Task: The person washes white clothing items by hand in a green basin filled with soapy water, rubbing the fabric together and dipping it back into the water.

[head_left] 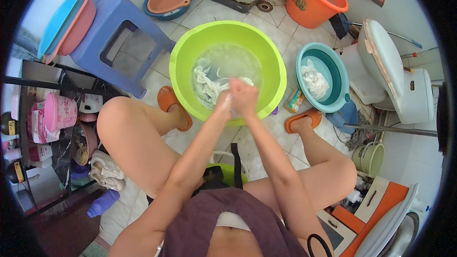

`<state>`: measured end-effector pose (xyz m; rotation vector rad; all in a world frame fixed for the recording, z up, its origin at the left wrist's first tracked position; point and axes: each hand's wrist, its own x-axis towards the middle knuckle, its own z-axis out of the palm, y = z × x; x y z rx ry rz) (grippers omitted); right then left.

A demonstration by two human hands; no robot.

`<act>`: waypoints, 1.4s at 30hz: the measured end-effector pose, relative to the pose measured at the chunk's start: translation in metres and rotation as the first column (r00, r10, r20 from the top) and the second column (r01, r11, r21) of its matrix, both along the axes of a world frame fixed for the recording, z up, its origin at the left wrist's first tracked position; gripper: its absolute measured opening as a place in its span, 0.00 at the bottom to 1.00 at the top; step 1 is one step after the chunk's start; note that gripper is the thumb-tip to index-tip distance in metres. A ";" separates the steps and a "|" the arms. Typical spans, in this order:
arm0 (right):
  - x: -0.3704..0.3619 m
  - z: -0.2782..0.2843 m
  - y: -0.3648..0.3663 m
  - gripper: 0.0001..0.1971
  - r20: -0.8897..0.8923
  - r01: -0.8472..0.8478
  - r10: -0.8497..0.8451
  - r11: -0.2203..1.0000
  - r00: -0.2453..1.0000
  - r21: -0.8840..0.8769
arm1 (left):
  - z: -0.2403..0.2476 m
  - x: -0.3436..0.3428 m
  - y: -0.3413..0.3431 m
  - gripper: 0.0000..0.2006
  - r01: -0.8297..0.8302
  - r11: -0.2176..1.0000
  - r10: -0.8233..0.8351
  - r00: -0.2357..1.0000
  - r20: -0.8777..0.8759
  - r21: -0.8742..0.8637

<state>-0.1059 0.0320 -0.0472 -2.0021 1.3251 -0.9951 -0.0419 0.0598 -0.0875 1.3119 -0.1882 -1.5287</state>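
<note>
A large lime-green basin [180, 62] stands on the floor between my feet, holding cloudy, soapy water. Twisted white cloth [207, 88] lies in it, partly under the water and bunched toward the near side. My left hand [225, 102] and my right hand [244, 96] are pressed together over the basin's near half, fingers closed. The cloth shows on both sides of the fingers, so both hands appear to grip it; motion blurs the fingertips. Whitish suds coat the left hand near the wrist.
A teal basin [302, 74] with a white wet cloth [314, 82] stands right, beside a small yellow-green packet [294, 100]. An orange bucket [312, 7] is at the far right. A blue stool [107, 33] and a cluttered shelf [62, 78] stand left; a toilet [381, 59] is right.
</note>
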 end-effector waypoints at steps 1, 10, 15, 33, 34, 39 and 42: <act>0.011 0.005 0.016 0.09 0.140 -0.135 0.143 0.989 0.980 -0.064 | -0.004 0.013 0.007 0.16 -0.095 0.976 0.036 0.959 -0.282 -0.196; -0.002 -0.020 -0.021 0.11 -0.002 0.112 -0.113 0.986 0.994 0.126 | 0.007 0.016 0.004 0.15 -0.063 0.870 -0.181 0.881 -0.437 -0.489; 0.002 -0.020 -0.027 0.11 0.004 0.104 -0.104 0.993 0.995 0.049 | 0.001 0.006 -0.001 0.14 -0.054 0.977 0.027 0.991 -0.133 -0.207; -0.005 -0.009 -0.017 0.15 0.079 0.114 -0.124 0.986 0.989 0.122 | 0.013 0.012 0.007 0.08 0.036 0.999 -0.037 0.999 -0.025 -0.024; -0.005 -0.008 -0.018 0.16 0.090 0.115 -0.126 0.987 0.988 0.116 | 0.012 0.006 0.006 0.08 0.037 0.999 -0.037 0.999 -0.026 -0.028; 0.021 0.010 0.008 0.19 0.226 -0.059 0.152 0.926 0.962 -0.373 | 0.034 0.005 0.012 0.14 -0.050 0.995 0.047 0.998 -0.038 -0.085; -0.003 0.008 -0.014 0.17 0.014 0.131 -0.135 0.979 0.991 0.153 | 0.034 0.005 0.012 0.14 -0.035 0.996 0.035 0.999 0.002 -0.085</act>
